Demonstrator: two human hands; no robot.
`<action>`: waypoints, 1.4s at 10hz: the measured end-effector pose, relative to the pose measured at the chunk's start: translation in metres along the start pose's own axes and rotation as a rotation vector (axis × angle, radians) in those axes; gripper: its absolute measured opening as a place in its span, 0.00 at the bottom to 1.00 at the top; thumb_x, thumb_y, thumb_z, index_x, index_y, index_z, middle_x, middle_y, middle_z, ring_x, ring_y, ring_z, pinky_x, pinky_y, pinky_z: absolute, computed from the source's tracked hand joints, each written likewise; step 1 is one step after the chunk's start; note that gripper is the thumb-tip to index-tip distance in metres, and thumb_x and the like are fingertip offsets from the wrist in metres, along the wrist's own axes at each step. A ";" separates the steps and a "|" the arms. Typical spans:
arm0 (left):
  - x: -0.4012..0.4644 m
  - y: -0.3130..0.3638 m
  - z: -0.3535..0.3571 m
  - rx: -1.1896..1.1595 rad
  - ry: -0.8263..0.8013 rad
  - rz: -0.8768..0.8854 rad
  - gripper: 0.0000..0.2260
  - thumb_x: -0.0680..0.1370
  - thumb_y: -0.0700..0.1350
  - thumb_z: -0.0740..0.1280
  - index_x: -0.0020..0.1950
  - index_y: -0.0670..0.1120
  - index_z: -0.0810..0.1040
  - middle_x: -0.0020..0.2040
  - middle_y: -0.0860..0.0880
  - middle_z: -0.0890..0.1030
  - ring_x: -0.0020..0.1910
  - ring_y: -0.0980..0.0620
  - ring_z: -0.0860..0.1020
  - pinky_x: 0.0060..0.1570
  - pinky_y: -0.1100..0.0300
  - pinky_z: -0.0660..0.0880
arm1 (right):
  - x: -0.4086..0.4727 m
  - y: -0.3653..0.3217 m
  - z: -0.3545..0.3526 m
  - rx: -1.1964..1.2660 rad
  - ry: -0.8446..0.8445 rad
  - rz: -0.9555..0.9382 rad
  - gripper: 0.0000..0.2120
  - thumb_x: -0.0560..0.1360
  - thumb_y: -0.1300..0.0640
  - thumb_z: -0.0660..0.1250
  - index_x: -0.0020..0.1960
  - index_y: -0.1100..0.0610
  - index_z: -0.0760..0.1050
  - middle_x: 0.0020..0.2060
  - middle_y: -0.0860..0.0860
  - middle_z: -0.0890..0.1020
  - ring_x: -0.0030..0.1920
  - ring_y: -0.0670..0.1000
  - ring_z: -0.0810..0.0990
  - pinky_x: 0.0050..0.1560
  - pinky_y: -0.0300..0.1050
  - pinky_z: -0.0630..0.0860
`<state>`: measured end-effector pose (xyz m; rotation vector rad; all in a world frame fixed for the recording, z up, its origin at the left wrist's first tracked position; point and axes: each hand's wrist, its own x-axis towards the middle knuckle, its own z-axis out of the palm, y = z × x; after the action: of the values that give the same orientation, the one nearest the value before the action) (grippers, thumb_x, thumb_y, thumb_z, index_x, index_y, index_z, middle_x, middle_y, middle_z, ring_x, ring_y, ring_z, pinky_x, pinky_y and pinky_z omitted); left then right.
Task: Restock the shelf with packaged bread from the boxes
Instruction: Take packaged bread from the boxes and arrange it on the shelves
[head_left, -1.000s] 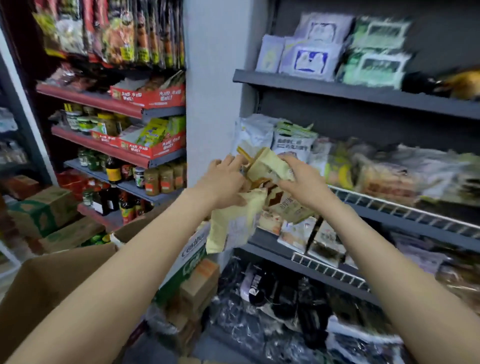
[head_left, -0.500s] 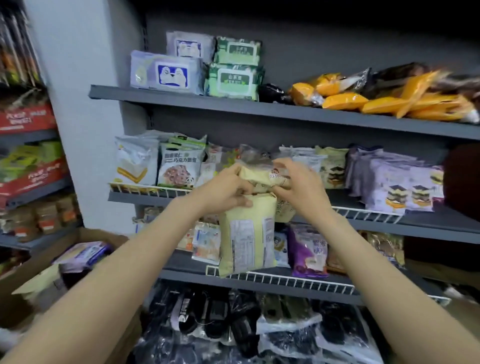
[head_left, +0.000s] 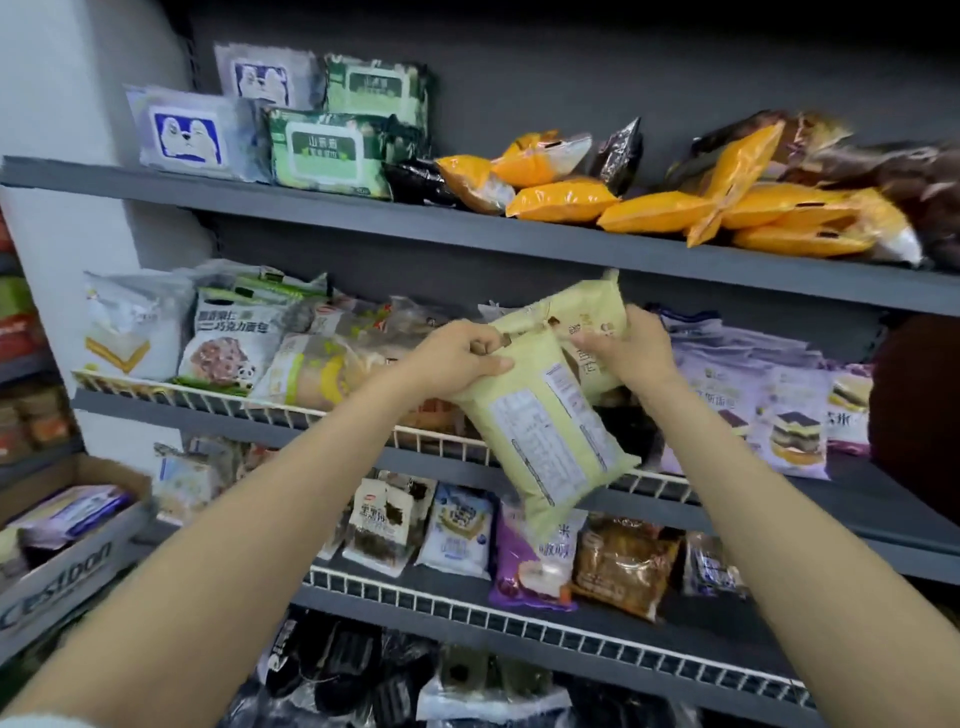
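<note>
My left hand (head_left: 457, 358) grips the top corner of a pale yellow bread pack (head_left: 545, 436), which hangs tilted with its label side toward me in front of the middle shelf (head_left: 857, 493). My right hand (head_left: 634, 353) holds a second pale yellow pack (head_left: 587, 312) just behind and above the first, close to the shelf's open gap. Purple bread packs (head_left: 769, 395) stand to the right of that gap. A cardboard box (head_left: 78, 551) with more packs sits at the lower left.
The top shelf (head_left: 467, 223) carries wet-wipe packs (head_left: 322, 150) and orange snack bags (head_left: 675, 208). Bread packs (head_left: 228, 338) fill the middle shelf's left side behind a white wire rail (head_left: 332, 415). The lower shelf (head_left: 519, 618) holds more packs; dark bags lie below.
The view has swung right from the jar shelves to the bread shelf. Both hands have lifted the yellow packs higher and tilted them toward the middle shelf.
</note>
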<state>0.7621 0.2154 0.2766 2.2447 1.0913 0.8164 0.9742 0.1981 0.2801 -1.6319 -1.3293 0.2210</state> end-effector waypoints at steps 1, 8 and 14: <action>0.026 0.007 0.009 0.006 0.102 -0.097 0.17 0.78 0.44 0.66 0.33 0.45 0.63 0.29 0.52 0.63 0.28 0.56 0.63 0.29 0.63 0.58 | 0.029 0.013 -0.010 -0.432 0.065 -0.081 0.20 0.73 0.50 0.70 0.60 0.60 0.73 0.54 0.61 0.80 0.58 0.63 0.77 0.53 0.52 0.73; 0.107 -0.028 0.026 -0.067 0.322 -0.518 0.13 0.76 0.38 0.65 0.59 0.38 0.78 0.56 0.43 0.80 0.50 0.45 0.78 0.48 0.61 0.74 | 0.084 0.061 0.036 -0.397 0.003 -0.167 0.34 0.77 0.59 0.64 0.77 0.54 0.50 0.71 0.60 0.61 0.72 0.60 0.59 0.68 0.54 0.63; 0.098 0.002 0.078 -0.471 -0.025 -0.337 0.34 0.71 0.53 0.73 0.73 0.49 0.62 0.64 0.48 0.76 0.61 0.49 0.74 0.60 0.53 0.72 | 0.063 0.070 -0.010 0.755 -0.378 0.102 0.20 0.74 0.66 0.66 0.63 0.54 0.67 0.54 0.51 0.81 0.56 0.52 0.81 0.54 0.50 0.78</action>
<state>0.8663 0.2801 0.2523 1.6260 1.0915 0.7986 1.0507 0.2500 0.2581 -1.0317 -1.2166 1.0036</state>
